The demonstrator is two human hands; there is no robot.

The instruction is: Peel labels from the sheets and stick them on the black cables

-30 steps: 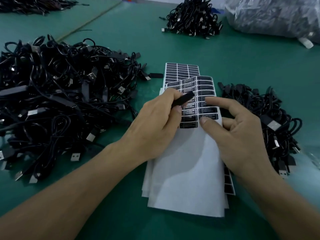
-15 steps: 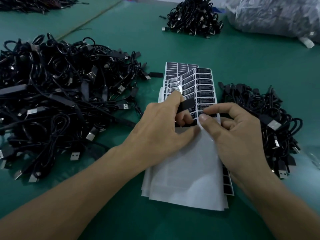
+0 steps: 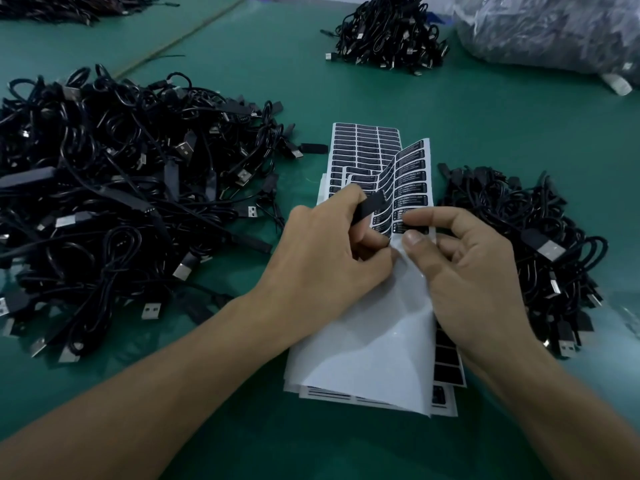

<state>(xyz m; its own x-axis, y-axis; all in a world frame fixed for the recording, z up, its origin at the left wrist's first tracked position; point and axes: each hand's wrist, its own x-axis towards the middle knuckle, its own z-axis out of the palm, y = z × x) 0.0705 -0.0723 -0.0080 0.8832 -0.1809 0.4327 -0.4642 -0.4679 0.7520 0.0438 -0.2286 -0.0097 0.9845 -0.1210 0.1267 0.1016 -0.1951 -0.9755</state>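
Everywhere green matting [image 3: 485, 116], black cable heaps [image 3: 104, 202], label sheets [image 3: 360, 143]

desk [image 3: 242, 441]: green, matt, smooth mat | top sheet [image 3: 374, 358]: white glossy backing paper | labels [image 3: 410, 188]: black, printed, slight sheen | left cable pile [image 3: 114, 209]: black plastic-sheathed, bright metal plugs | far-right bag [image 3: 554, 29]: crinkled clear plastic film, shiny

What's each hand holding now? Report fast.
Left hand: closed, gripping a black cable piece.
Right hand: closed, pinching a label on the curled sheet.
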